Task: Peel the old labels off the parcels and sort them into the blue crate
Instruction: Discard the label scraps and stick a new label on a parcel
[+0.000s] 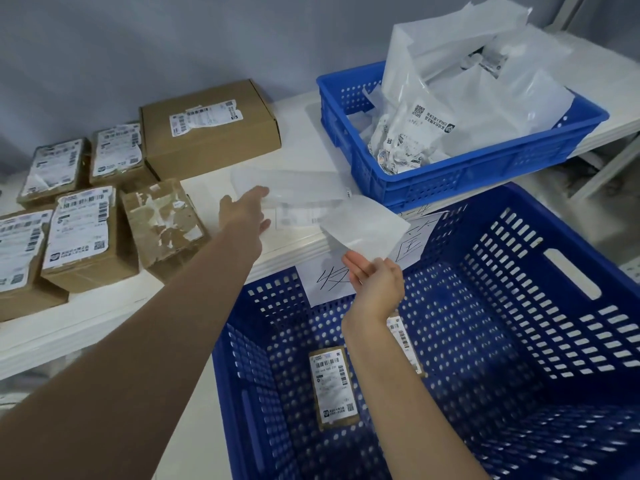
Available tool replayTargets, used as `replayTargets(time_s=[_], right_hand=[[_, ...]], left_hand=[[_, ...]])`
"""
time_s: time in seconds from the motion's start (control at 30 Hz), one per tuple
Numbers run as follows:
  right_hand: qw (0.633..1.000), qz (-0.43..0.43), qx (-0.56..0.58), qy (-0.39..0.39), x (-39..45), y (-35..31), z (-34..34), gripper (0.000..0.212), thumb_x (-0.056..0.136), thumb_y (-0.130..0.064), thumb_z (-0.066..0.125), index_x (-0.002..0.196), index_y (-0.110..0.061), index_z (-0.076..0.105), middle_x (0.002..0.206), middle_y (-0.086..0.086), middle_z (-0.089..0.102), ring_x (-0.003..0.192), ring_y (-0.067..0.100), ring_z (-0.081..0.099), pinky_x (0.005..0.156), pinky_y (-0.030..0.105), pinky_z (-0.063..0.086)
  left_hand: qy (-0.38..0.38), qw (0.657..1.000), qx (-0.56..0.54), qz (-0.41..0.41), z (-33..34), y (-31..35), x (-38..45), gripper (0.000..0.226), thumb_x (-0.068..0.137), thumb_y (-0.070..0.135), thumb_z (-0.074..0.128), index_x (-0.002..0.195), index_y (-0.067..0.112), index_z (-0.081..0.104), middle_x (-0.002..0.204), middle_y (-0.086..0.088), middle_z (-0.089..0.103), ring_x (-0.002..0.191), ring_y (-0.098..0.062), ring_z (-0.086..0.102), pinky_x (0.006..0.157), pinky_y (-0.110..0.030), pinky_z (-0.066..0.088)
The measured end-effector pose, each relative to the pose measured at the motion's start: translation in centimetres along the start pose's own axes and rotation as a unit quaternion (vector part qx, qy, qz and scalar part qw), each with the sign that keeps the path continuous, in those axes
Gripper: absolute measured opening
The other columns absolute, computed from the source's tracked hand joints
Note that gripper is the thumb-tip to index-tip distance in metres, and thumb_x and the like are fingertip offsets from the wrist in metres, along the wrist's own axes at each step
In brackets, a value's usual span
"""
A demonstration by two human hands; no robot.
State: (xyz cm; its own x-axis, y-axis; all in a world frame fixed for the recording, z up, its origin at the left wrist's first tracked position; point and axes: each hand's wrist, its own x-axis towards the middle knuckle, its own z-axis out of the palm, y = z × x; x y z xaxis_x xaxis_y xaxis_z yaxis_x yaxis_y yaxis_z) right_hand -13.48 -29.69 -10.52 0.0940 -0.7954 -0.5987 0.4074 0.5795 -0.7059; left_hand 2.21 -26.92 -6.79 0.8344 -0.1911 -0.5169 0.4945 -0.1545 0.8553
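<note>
The right hand [375,284] pinched the near corner of a thin white backing sheet [367,230] between thumb and fingers, lifting it above the far rim of the large blue perforated plastic crate [519,341]. The left hand [247,216] reached out with fingers extended toward a blurred white plastic mailer bag [294,192] lying on the white shelf [104,317]; the fingertips met its near-left edge, but whether they gripped it could not be told through the blur.

Inside the large crate, near its bottom, lay a small brown cardboard parcel [334,386] with a white printed label facing up, and a second labelled parcel [403,341] showed partly behind the right forearm. A handwritten white paper sign [329,278] hung over the crate's far rim.

On the far right of the shelf stood a smaller blue plastic crate [450,181] heaped with white mailer bags and crumpled labels. To the left on the shelf sat a group of brown cardboard boxes [86,216], most bearing white labels; one box [162,220] showed torn label residue, and a larger flat box [207,129] lay farther back.
</note>
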Motion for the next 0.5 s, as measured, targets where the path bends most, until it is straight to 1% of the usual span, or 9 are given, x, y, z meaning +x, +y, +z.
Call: replayTargets(time_s=[0.07,0.1,0.17,0.2,0.23,0.3,0.33,0.4,0.5], right_hand=[[0.999,-0.027,-0.018,-0.021,-0.7,-0.2,0.5,0.016,0.099,-0.005,0.039,0.092,-0.014,0.05,0.069,0.008,0.069,0.067,0.019,0.067,0.067,0.023,0.048],[0.998,-0.048,-0.034,-0.027,-1.0,-0.3,0.6,0.016,0.098,-0.005,0.041,0.09,-0.014,0.052,0.067,0.006,0.069,0.067,0.019,0.066,0.068,0.023,0.048],[0.993,-0.096,-0.056,-0.047,-1.8,-0.5,0.9,0.018,0.098,-0.007,0.044,0.087,-0.016,0.055,0.067,0.005,0.068,0.07,0.018,0.065,0.073,0.025,0.05],[0.988,-0.126,-0.067,-0.054,-2.3,-0.6,0.9,0.018,0.098,-0.008,0.045,0.086,-0.017,0.055,0.066,0.003,0.068,0.071,0.018,0.065,0.077,0.026,0.05],[0.982,-0.159,-0.084,-0.057,-2.7,-0.7,1.0,0.019,0.098,-0.009,0.046,0.085,-0.019,0.055,0.066,0.001,0.067,0.071,0.016,0.065,0.08,0.026,0.049],[0.965,-0.23,-0.119,-0.044,-3.4,-0.9,1.0,0.019,0.099,-0.011,0.046,0.085,-0.023,0.054,0.067,-0.004,0.065,0.074,0.014,0.063,0.077,0.021,0.045],[0.955,-0.264,-0.133,-0.032,-3.6,-1.0,1.0,0.018,0.098,-0.012,0.047,0.087,-0.023,0.054,0.069,-0.006,0.064,0.077,0.013,0.062,0.073,0.018,0.042],[0.935,-0.318,-0.158,-0.024,-4.0,-1.1,0.8,0.011,0.098,-0.014,0.047,0.094,-0.019,0.055,0.08,-0.006,0.065,0.081,0.007,0.06,0.07,0.014,0.041],[0.901,-0.378,-0.206,-0.057,-4.6,-1.3,0.9,0.008,0.099,-0.016,0.048,0.098,-0.02,0.054,0.095,-0.005,0.065,0.089,0.003,0.059,0.073,0.016,0.044]], left_hand=[[0.019,0.999,0.045,0.009,0.1,-0.6,-0.9,0.065,0.091,0.022,0.066,0.147,0.02,0.035,0.12,-0.009,0.053,0.067,-0.014,0.052,0.094,-0.036,0.054],[0.033,0.996,0.077,0.021,0.2,-1.1,-1.6,0.058,0.09,0.022,0.066,0.142,0.022,0.039,0.127,-0.01,0.051,0.069,-0.016,0.052,0.093,-0.038,0.054],[0.054,0.989,0.12,0.072,0.3,-2.0,-3.2,0.029,0.089,0.023,0.065,0.114,0.022,0.051,0.13,-0.009,0.05,0.073,-0.017,0.052,0.091,-0.038,0.054],[0.042,0.986,0.132,0.097,0.3,-2.5,-3.6,0.014,0.089,0.021,0.065,0.099,0.022,0.055,0.124,-0.007,0.055,0.073,-0.018,0.052,0.089,-0.037,0.054],[0.01,0.983,0.139,0.116,0.4,-2.9,-4.1,0.007,0.089,0.019,0.064,0.087,0.022,0.058,0.112,-0.005,0.06,0.073,-0.019,0.053,0.087,-0.037,0.054],[-0.065,0.982,0.131,0.118,0.4,-2.9,-5.2,0.015,0.09,0.016,0.063,0.077,0.02,0.065,0.086,0.0,0.063,0.071,-0.015,0.056,0.076,-0.03,0.054],[-0.096,0.983,0.116,0.109,0.5,-2.6,-5.9,0.016,0.092,0.019,0.062,0.077,0.018,0.067,0.079,0.0,0.062,0.068,-0.013,0.056,0.069,-0.025,0.052],[-0.153,0.982,0.083,0.073,0.6,-1.9,-7.3,0.024,0.096,0.029,0.058,0.083,0.013,0.07,0.077,-0.001,0.065,0.068,-0.012,0.059,0.066,-0.022,0.051],[-0.232,0.971,0.053,0.035,0.4,-0.7,-8.9,0.036,0.098,0.044,0.05,0.101,0.013,0.068,0.098,-0.006,0.072,0.086,-0.018,0.067,0.078,-0.028,0.054]])
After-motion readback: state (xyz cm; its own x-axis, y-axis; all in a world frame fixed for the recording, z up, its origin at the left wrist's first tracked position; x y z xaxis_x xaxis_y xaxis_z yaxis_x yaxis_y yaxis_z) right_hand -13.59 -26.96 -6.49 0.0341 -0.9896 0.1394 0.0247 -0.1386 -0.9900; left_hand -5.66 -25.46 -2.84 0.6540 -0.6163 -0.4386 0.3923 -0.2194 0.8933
